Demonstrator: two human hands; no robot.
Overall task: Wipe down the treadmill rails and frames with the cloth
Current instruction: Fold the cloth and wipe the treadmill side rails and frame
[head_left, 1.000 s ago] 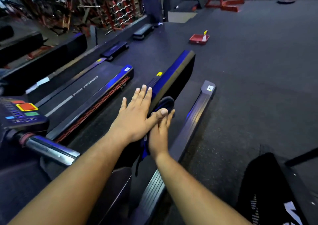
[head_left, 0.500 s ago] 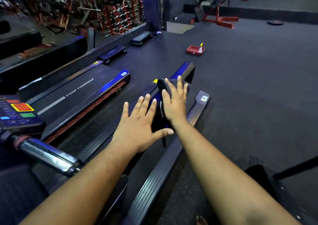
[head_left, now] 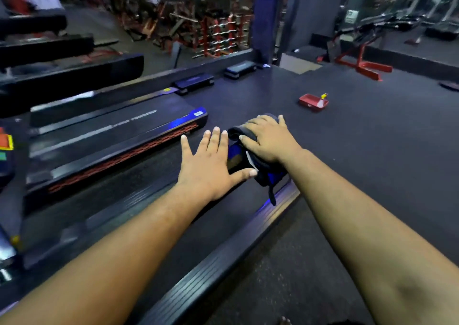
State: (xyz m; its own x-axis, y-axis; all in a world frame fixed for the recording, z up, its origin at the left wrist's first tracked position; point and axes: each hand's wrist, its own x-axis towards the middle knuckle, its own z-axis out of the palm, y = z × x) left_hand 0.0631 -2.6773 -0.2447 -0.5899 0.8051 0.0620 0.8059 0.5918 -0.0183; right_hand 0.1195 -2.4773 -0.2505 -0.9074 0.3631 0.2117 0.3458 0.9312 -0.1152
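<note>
My right hand [head_left: 269, 139] presses a dark cloth [head_left: 260, 169] with a blue and white patch over the far end of the treadmill's blue-lit side frame [head_left: 234, 157]. A strap of the cloth hangs down toward the ribbed outer side rail [head_left: 223, 257]. My left hand [head_left: 211, 165] lies flat, fingers spread, on the dark treadmill deck just left of the frame, its thumb touching the cloth's edge. The rear tip of the frame is hidden under the cloth and hand.
A second treadmill [head_left: 119, 136] with a red mesh side strip runs parallel on the left. A red tray with a spray bottle [head_left: 314, 102] sits on the rubber floor beyond. Two step platforms [head_left: 193, 82] and a red bench frame [head_left: 365, 66] stand farther back.
My right hand has slid the cloth away from me along the frame to its far end. My left hand stayed flat on the deck. The view tilted up.
</note>
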